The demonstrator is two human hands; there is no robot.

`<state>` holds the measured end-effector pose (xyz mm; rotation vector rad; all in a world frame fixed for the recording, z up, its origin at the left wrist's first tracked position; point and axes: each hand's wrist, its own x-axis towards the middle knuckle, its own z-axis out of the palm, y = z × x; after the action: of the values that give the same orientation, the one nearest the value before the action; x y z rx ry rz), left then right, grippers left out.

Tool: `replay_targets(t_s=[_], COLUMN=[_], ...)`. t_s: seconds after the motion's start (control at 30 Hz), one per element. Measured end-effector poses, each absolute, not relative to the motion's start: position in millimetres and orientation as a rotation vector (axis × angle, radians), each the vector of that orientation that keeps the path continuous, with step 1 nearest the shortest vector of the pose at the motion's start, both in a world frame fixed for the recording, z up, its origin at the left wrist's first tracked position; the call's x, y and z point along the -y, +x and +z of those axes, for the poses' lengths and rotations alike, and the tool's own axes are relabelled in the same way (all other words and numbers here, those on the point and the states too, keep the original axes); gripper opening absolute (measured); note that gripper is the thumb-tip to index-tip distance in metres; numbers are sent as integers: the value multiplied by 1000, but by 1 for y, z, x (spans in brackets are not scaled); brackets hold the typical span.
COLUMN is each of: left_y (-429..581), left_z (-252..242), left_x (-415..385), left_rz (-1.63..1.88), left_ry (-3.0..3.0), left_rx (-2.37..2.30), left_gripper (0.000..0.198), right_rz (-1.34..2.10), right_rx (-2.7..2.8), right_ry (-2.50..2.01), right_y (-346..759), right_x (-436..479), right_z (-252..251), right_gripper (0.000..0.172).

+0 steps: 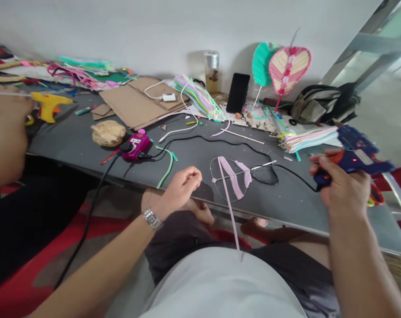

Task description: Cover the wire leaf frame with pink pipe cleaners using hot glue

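Note:
My right hand [344, 187] grips a dark blue hot glue gun [355, 154] with a small red light and a clear glue stick sticking out of its back, held over the table's right end. My left hand [183, 185] is closed in a loose curl by the table's front edge, with nothing visible in its fingers. Between my hands lies a wire hoop [213, 176] with a stick across it. Lilac pipe cleaners [231, 176] are wound over part of the hoop, and a long strand trails off the table toward my lap.
A purple power socket [136, 147] and its black cord lie left of the hoop. Farther back are pipe cleaner bundles [200, 97], cardboard [130, 104], a phone [238, 92], a jar [211, 73] and finished fans [289, 70]. Another person's arm [8, 137] reaches in beside a yellow glue gun [48, 106].

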<state>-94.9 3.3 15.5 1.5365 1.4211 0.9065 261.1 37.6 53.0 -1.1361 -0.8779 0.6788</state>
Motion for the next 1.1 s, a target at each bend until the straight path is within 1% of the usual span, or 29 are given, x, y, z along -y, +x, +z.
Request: replay_targets(t_s=[0.13,0.23,0.27,0.3,0.4,0.43,0.47,0.57,0.6,0.63,0.67,0.77,0.8,0.83,0.93,1.0,1.03,1.1], left_y=[-77,-66,-64,-64,-66,-69,-71,-75,-76,-76,-76,-76,-76,-77,-79,-80,-81,-80], left_z=[4,-4,-6,-7,-9,-9,-10,-10,-10,-10,-10,-8,-8,-8,-11,-15,-17,-21], left_x=[19,29,33,36,46,48,50,52,51,49,47,41,40,40,42,44,45,43], left_rz=[975,895,854,830,830,831,816,741,736,760,801,929,937,920,869,868,887,948], left_ry=[1634,1773,1821,1861,1910,1910,1913,1982,2018,2048,2067,2045,2034,2034,2097,2159,2183,2232], left_rx=[-1502,-1537,-1516,-1482,-1417,-1429,-1457,-1569,-1594,-1605,-1597,-1547,-1542,-1547,-1594,-1604,-1597,-1572], left_gripper=[29,38,38,33,8,6,9,34,38,38,33,13,13,17,37,42,39,19], right_rz=[679,731,740,744,764,771,777,800,816,834,851,893,902,911,933,938,938,939], right_rx=[766,712,702,694,674,674,677,694,695,696,700,743,757,767,781,808,824,837], right_ry=[-1169,-1199,-1208,-1215,-1215,-1205,-1196,-1189,-1194,-1199,-1203,-1203,-1203,-1205,-1212,-1218,-1219,-1222], right_y=[288,298,300,302,305,306,305,299,295,291,287,274,270,267,260,257,256,255], right_x=[-19,-10,-8,-6,-4,-3,-3,-4,-4,-5,-6,-10,-11,-12,-16,-19,-20,-23], right_z=[41,31,29,27,24,23,22,21,21,22,23,25,26,27,29,30,30,30], right_gripper=[24,26,26,26,28,28,29,29,29,29,29,31,32,32,33,32,32,33])
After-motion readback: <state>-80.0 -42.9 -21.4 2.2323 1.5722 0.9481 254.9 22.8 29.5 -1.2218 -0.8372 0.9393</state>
